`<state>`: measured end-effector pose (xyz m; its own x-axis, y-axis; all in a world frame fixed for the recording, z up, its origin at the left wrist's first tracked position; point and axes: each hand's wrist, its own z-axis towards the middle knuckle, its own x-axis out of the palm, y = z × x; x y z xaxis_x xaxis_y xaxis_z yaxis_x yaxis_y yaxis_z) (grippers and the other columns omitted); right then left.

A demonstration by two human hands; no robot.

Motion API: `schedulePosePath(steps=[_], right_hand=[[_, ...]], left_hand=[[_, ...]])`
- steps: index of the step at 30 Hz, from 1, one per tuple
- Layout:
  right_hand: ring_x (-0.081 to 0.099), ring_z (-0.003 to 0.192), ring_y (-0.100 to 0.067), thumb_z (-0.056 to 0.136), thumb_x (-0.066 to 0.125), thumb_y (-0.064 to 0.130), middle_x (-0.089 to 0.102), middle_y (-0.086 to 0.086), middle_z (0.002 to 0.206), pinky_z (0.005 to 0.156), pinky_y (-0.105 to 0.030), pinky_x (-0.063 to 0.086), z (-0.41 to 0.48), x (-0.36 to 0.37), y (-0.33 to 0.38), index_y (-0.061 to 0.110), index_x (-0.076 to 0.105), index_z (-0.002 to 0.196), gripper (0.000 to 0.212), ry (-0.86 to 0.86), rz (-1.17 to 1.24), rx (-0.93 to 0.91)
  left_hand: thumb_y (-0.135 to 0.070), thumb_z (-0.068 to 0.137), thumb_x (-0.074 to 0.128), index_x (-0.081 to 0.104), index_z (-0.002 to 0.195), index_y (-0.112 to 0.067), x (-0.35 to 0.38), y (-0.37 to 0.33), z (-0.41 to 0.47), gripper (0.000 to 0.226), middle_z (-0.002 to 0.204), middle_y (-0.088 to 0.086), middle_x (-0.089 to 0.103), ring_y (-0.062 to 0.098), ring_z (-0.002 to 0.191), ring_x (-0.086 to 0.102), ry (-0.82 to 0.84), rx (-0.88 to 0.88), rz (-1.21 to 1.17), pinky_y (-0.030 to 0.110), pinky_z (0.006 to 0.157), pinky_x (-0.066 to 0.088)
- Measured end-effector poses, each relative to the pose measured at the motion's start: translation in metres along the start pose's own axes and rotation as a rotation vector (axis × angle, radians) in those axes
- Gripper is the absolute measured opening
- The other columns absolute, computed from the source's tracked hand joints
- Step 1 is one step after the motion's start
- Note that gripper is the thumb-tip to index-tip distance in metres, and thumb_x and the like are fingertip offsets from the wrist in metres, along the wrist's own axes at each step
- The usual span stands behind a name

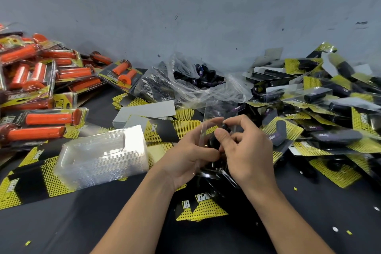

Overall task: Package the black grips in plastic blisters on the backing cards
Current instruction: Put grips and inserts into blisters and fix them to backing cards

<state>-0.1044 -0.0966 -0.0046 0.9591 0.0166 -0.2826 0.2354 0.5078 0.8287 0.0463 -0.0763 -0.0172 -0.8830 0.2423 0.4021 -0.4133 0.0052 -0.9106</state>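
Note:
My left hand (188,154) holds a clear plastic blister (204,130) upright at the table's middle. My right hand (245,150) pinches a black grip (212,144) and presses it into that blister; the grip is mostly hidden by my fingers. A yellow-and-black backing card (201,208) lies just below my hands. A stack of empty clear blisters (103,152) sits to the left. A clear plastic bag (198,80) with loose black grips lies behind my hands.
Packaged orange grips (41,88) are piled at the left. Packaged black grips (319,105) are heaped at the right. Loose backing cards (26,183) and white cards (148,110) lie on the dark table. A grey wall (185,16) stands behind.

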Motion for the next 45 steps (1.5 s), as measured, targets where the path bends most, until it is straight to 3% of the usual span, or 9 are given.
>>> schedulePosePath(steps=[11,15,24,30,34,36,38,42,45], right_hand=[[0.072,0.058,-0.023,0.106,0.056,0.022,0.075,-0.004,0.07,0.054,-0.037,0.06,0.003,-0.001,-0.009,0.034,0.059,0.099,0.014,0.064,0.266,0.207],[0.072,0.054,-0.027,0.108,0.05,0.014,0.075,-0.012,0.07,0.046,-0.026,0.052,0.005,0.001,-0.01,0.025,0.06,0.104,0.015,0.096,0.432,0.293],[0.068,0.066,-0.005,0.094,0.072,0.021,0.07,0.016,0.065,0.076,-0.025,0.057,-0.006,0.008,0.0,0.032,0.068,0.132,0.04,-0.061,-0.166,-0.076],[0.065,0.069,-0.011,0.087,0.073,0.033,0.069,0.013,0.072,0.066,-0.032,0.054,-0.018,-0.005,0.014,0.032,0.07,0.092,0.006,0.021,-0.34,-0.172],[0.052,0.124,-0.014,0.077,0.063,0.071,0.054,0.016,0.139,0.099,-0.034,0.044,-0.029,-0.003,0.014,0.044,0.041,0.146,0.078,0.426,-0.613,0.053],[0.056,0.115,-0.013,0.074,0.063,0.072,0.056,0.018,0.138,0.09,-0.031,0.044,-0.028,-0.007,0.013,0.05,0.027,0.15,0.087,0.491,-0.544,0.165],[0.059,0.103,-0.011,0.071,0.064,0.07,0.062,0.021,0.121,0.084,-0.03,0.044,-0.023,-0.013,0.011,0.054,0.029,0.147,0.085,0.505,-0.466,0.212],[0.061,0.119,-0.007,0.088,0.067,0.046,0.066,0.015,0.132,0.098,-0.029,0.046,-0.007,-0.024,0.004,0.04,0.054,0.142,0.056,0.379,-0.332,0.267],[0.062,0.078,-0.002,0.095,0.063,0.028,0.075,0.015,0.103,0.074,-0.02,0.046,-0.002,-0.033,-0.002,0.035,0.071,0.122,0.028,0.195,-0.447,0.112]], left_hand=[[0.021,0.07,0.059,0.056,0.143,-0.019,0.004,-0.002,-0.003,0.083,0.09,0.017,0.057,0.026,0.073,0.059,-0.061,-0.002,0.049,0.034,0.068,0.05],[0.017,0.071,0.057,0.065,0.134,-0.022,0.007,-0.004,-0.004,0.074,0.099,0.021,0.059,0.026,0.071,0.062,-0.148,-0.044,-0.034,0.031,0.063,0.054],[0.01,0.071,0.055,0.061,0.128,-0.018,0.015,0.0,-0.001,0.064,0.097,0.011,0.076,0.026,0.072,0.068,-0.322,-0.049,0.083,0.031,0.055,0.056],[0.026,0.074,0.048,0.064,0.125,-0.007,0.001,-0.008,0.003,0.063,0.111,0.016,0.075,0.025,0.103,0.074,-0.597,0.201,-0.108,0.047,0.09,0.06],[0.028,0.075,0.048,0.068,0.121,-0.008,-0.004,-0.01,-0.002,0.062,0.112,0.012,0.076,0.021,0.11,0.074,-0.702,0.311,-0.133,0.041,0.09,0.062],[0.027,0.079,0.05,0.07,0.119,-0.01,-0.004,-0.01,-0.004,0.058,0.117,0.015,0.075,0.022,0.11,0.074,-0.712,0.317,-0.147,0.04,0.089,0.062],[0.027,0.079,0.049,0.071,0.116,-0.01,-0.006,-0.01,-0.005,0.057,0.115,0.015,0.075,0.022,0.109,0.074,-0.719,0.313,-0.173,0.041,0.088,0.062],[0.026,0.081,0.047,0.072,0.107,-0.012,-0.012,-0.013,-0.004,0.053,0.107,0.013,0.075,0.022,0.105,0.074,-0.728,0.299,-0.215,0.034,0.075,0.062],[0.025,0.082,0.046,0.071,0.111,-0.011,-0.014,-0.014,-0.003,0.052,0.106,0.012,0.076,0.021,0.104,0.075,-0.713,0.282,-0.224,0.034,0.077,0.063]])
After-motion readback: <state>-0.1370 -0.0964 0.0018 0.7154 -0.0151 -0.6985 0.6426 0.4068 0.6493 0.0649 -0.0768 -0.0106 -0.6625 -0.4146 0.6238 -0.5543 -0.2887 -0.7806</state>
